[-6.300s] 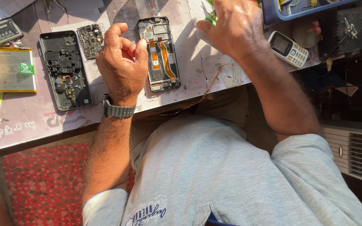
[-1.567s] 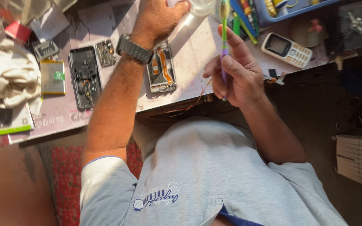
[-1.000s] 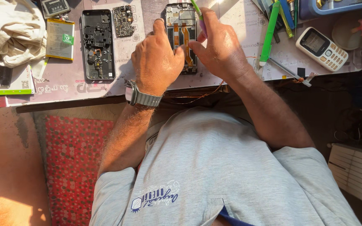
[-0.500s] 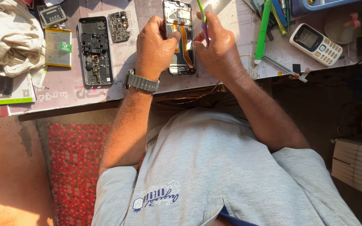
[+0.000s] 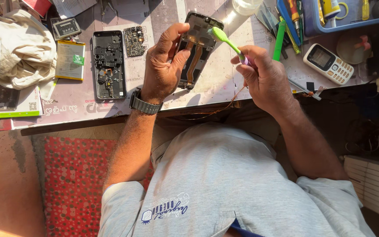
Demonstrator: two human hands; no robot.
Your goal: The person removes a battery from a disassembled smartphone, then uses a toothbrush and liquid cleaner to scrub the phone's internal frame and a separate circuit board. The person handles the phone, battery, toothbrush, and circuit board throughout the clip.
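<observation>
My left hand [image 5: 165,66] grips an opened smartphone frame [image 5: 197,48] with orange flex cables, lifting it tilted off the worktable [image 5: 224,85]. My right hand [image 5: 265,77] holds a green toothbrush [image 5: 225,40], whose bristled head rests on the upper part of the phone frame. A watch sits on my left wrist.
To the left lie a black phone back housing [image 5: 109,63], a small circuit board [image 5: 134,41], a battery [image 5: 70,59] and a crumpled cloth [image 5: 16,46]. At the right are a white keypad phone [image 5: 328,63], a green tool [image 5: 279,40] and a blue tray [image 5: 330,17] of tools.
My left hand has lifted the phone frame and tilted it. The right hand has drawn back to the right, swinging the toothbrush head onto the frame's top.
</observation>
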